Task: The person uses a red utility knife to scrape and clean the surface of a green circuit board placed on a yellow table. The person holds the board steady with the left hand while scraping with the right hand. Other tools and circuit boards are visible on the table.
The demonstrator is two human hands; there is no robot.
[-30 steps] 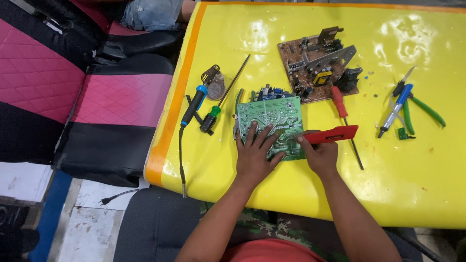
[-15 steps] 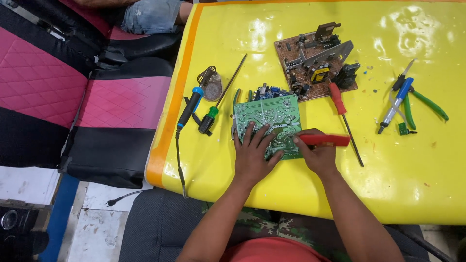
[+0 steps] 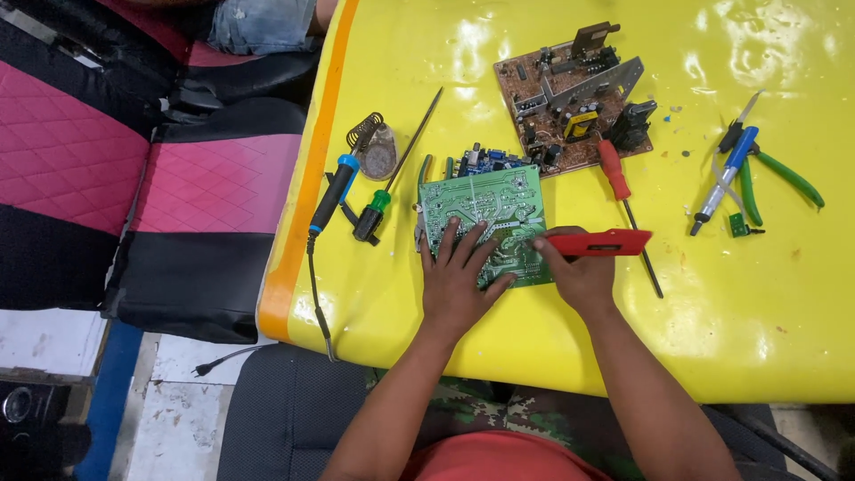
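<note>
My left hand lay flat, fingers spread, on the green circuit board at the yellow table's near edge. My right hand gripped a red tool (tip touching the board's right side).

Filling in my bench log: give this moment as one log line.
left hand: pressed flat on green circuit board | right hand: gripping red tool, tip at board edge | surface: yellow table

Glossy yellow plastic sheet covers the desk; green circuit board looks matt; red-handled tool smooth plastic.
</note>
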